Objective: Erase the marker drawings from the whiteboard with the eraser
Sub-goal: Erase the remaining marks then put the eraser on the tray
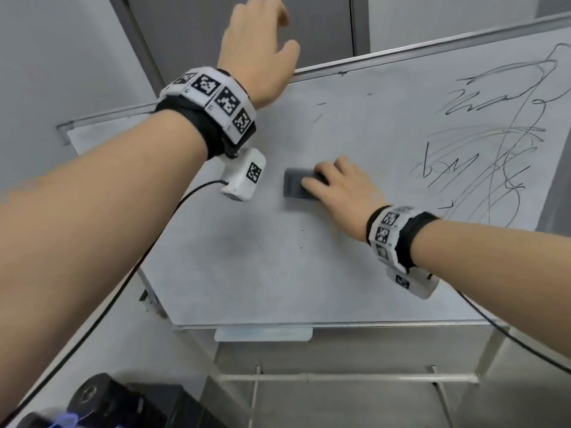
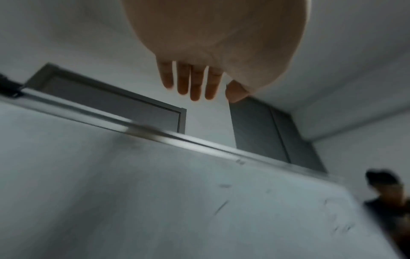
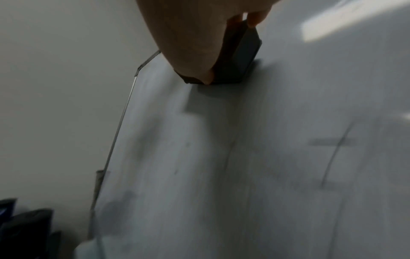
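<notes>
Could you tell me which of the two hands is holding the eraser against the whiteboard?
The right hand grips the eraser; the left hand holds nothing.

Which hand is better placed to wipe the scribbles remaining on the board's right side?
The right hand: it already grips the eraser flat against the whiteboard, with the marker scribbles just to its right. The left hand is up at the board's top edge, holding nothing.

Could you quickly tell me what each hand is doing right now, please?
Left hand: open, fingers straight, holding nothing, near the whiteboard top edge.
Right hand: grip closed on the eraser, pressed against the whiteboard.
</notes>
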`<state>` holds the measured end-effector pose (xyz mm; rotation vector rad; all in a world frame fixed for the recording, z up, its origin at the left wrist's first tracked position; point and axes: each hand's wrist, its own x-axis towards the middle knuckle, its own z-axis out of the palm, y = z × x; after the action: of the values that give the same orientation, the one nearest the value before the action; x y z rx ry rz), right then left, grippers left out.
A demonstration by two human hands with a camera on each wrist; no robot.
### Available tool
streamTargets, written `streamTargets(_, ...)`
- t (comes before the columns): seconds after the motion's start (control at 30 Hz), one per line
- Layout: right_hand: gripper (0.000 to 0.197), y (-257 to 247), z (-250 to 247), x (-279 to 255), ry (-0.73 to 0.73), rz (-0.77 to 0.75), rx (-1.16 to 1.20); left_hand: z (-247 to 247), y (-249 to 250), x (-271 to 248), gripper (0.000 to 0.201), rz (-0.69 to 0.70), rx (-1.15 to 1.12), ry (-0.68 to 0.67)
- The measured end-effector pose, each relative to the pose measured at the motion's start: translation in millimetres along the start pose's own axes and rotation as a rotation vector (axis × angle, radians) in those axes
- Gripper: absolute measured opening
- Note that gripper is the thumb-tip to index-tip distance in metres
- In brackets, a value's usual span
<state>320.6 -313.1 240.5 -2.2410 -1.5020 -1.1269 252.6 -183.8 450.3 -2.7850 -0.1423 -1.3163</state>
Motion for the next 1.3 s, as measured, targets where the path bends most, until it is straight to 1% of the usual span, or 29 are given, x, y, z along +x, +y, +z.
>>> streamTargets(0.07, 0.046, -15, 24, -24, -0.054, -0.117, 0.020, 20, -4, 6, 0.056, -0.020, 0.109, -0.108)
streamTargets(0.13, 0.046, -30, 53, -58, -0.187, -0.257, -0.020, 42, -7, -1, 0.056, -0.044, 0.177, -0.211)
streamTargets(0.2, 0.032, -39, 77, -91, -0.382, -0.333, -0.077, 61, -11, -13, 0.054, -0.033, 0.240, -0.222)
streamTargets(0.23, 0.029, -41, 81, -100, -0.437, -0.356, -0.094, 65, -13, -17, 0.056, -0.020, 0.258, -0.205)
streamTargets(0.27, 0.029, -39, 84, -102, -0.439, -0.378, -0.098, 68, -15, -21, 0.059, -0.014, 0.267, -0.184)
streamTargets(0.3, 0.029, -36, 80, -97, -0.402, -0.380, -0.091, 70, -16, -23, 0.062, -0.014, 0.274, -0.165)
streamTargets(0.37, 0.047, -26, 64, -71, -0.222, -0.328, -0.016, 74, -14, -26, 0.066, -0.028, 0.278, -0.138)
streamTargets(0.4, 0.051, -17, 52, -52, -0.111, -0.280, 0.021, 75, -11, -27, 0.067, -0.038, 0.280, -0.128)
streamTargets(0.47, 0.045, 2, 27, -14, 0.013, -0.127, 0.048, 79, -5, -29, 0.069, -0.057, 0.291, -0.105)
streamTargets(0.5, 0.046, 9, 21, -1, 0.064, -0.060, 0.058, 81, -2, -29, 0.070, -0.060, 0.293, -0.088)
streamTargets(0.53, 0.048, 11, 20, 5, 0.099, -0.021, 0.085, 83, 0, -30, 0.069, -0.066, 0.293, -0.071)
streamTargets(0.57, 0.046, 10, 25, 2, 0.109, -0.042, 0.107, 84, 2, -30, 0.069, -0.073, 0.296, -0.052)
streamTargets(0.6, 0.042, 6, 35, -8, 0.093, -0.120, 0.109, 85, 2, -30, 0.068, -0.080, 0.301, -0.031)
streamTargets(0.63, 0.038, -1, 45, -27, 0.025, -0.219, 0.097, 86, 1, -31, 0.067, -0.087, 0.307, -0.012)
streamTargets(0.7, 0.036, -8, 68, -79, -0.177, -0.404, 0.035, 87, 0, -33, 0.065, -0.098, 0.309, 0.013)
streamTargets(0.73, 0.040, -4, 75, -102, -0.277, -0.445, 0.003, 87, 0, -33, 0.063, -0.098, 0.304, 0.024)
streamTargets(0.77, 0.045, 4, 76, -114, -0.339, -0.465, -0.022, 87, 0, -32, 0.061, -0.097, 0.299, 0.033)
streamTargets(0.83, 0.056, 29, 68, -109, -0.334, -0.467, -0.058, 87, 0, -27, 0.059, -0.126, 0.276, 0.030)
streamTargets(0.87, 0.058, 42, 58, -98, -0.287, -0.436, -0.066, 88, 2, -24, 0.058, -0.153, 0.260, 0.021)
streamTargets(0.93, 0.054, 64, 30, -65, -0.145, -0.290, -0.038, 89, 2, -19, 0.059, -0.196, 0.244, 0.007)
streamTargets(1.0, 0.045, 81, 1, -37, -0.025, -0.106, 0.011, 91, 2, -19, 0.059, -0.196, 0.244, 0.010)
streamTargets(1.03, 0.042, 84, -7, -30, 0.039, -0.049, 0.036, 92, 2, -21, 0.059, -0.188, 0.251, 0.021)
streamTargets(1.07, 0.041, 83, -9, -28, 0.077, -0.030, 0.057, 93, 2, -22, 0.059, -0.183, 0.254, 0.037)
streamTargets(1.1, 0.040, 80, -6, -33, 0.091, -0.046, 0.065, 94, 4, -24, 0.059, -0.181, 0.252, 0.053)
streamTargets(1.13, 0.041, 73, 3, -43, 0.065, -0.095, 0.061, 95, 6, -25, 0.058, -0.181, 0.251, 0.067)
streamTargets(1.17, 0.042, 63, 17, -59, -0.002, -0.172, 0.048, 95, 6, -26, 0.057, -0.183, 0.251, 0.076)
streamTargets(1.23, 0.044, 45, 46, -103, -0.199, -0.320, -0.010, 95, 7, -25, 0.056, -0.187, 0.241, 0.074)
streamTargets(1.27, 0.045, 41, 56, -123, -0.275, -0.347, -0.030, 94, 6, -25, 0.055, -0.189, 0.231, 0.068)
streamTargets(1.3, 0.048, 42, 61, -133, -0.319, -0.355, -0.046, 92, 5, -23, 0.054, -0.192, 0.225, 0.062)
